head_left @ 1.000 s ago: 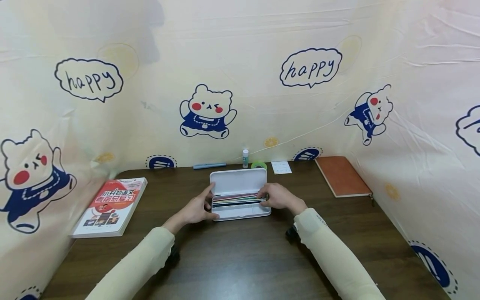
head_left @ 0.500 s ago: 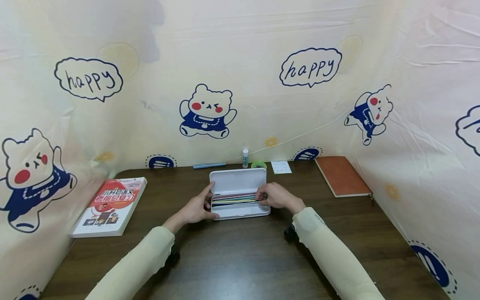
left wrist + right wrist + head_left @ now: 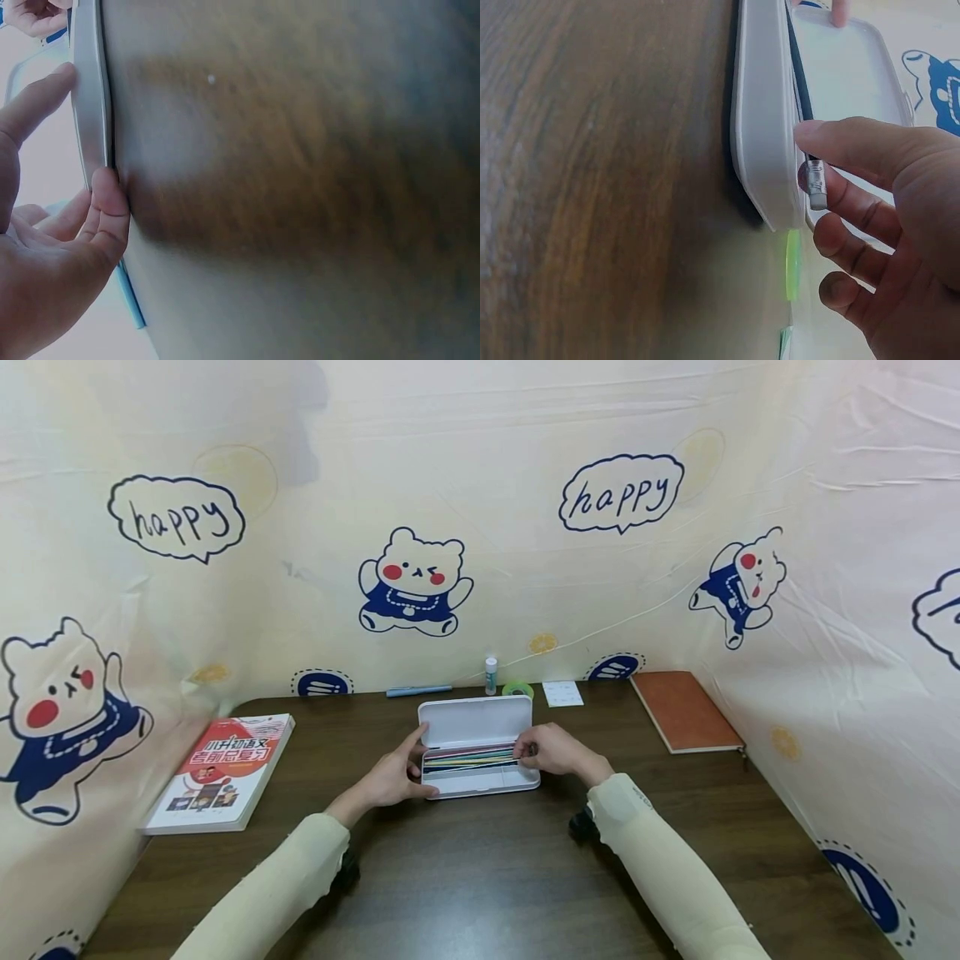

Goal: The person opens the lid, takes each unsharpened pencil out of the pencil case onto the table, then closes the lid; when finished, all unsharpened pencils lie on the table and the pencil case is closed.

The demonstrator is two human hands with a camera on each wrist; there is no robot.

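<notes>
An open white pencil case [image 3: 480,783] stands on the brown table with its lid [image 3: 476,723] tipped up at the back. Several coloured pencils [image 3: 465,760] lie side by side in it. My left hand [image 3: 392,779] grips the case's left end, one fingertip against the lid and another at the front corner. At the other end, my right hand [image 3: 553,750] pinches a dark pencil [image 3: 817,184] between thumb and index finger, near its metal band and pale eraser. The right wrist view shows that eraser end raised at the case's rim. The pencil's far end is hidden there.
Along the back edge are a blue pen [image 3: 418,691], a glue stick [image 3: 491,677], green tape [image 3: 517,690] and a white paper pad [image 3: 562,694]. A thick book [image 3: 221,774] lies left, a brown notebook [image 3: 686,714] right. Patterned cloth hangs behind.
My right hand has shifted slightly left and then back right at the case's right end, fingers still together at the pencils. My left hand keeps its hold.
</notes>
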